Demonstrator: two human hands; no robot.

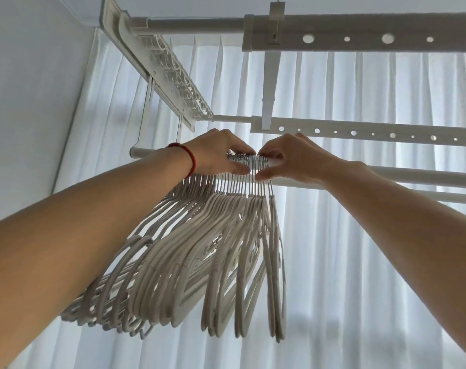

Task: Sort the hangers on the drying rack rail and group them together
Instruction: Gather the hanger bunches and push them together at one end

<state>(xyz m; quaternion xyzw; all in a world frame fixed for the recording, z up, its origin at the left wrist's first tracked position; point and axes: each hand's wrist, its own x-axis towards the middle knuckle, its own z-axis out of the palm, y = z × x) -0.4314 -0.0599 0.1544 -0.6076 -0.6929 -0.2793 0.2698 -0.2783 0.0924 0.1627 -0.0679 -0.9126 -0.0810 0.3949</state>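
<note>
Several pale grey hangers (200, 262) hang bunched on the white round rail (402, 173) of the ceiling drying rack, their metal hooks (249, 162) packed side by side. My left hand (218, 153), with a red band at the wrist, grips the left side of the hook bunch, fingers over the rail and thumb underneath. My right hand (287, 158) pinches the right side of the bunch, fingers on top and thumb below. The two hands nearly touch over the hooks. The hanger bodies fan out down and to the left.
Two flat perforated rack bars (386, 38) (373, 133) run above and behind the rail. A clip-lined end frame (173, 75) slants at upper left. White sheer curtains (359, 235) fill the background, and a wall (27, 89) stands at the left.
</note>
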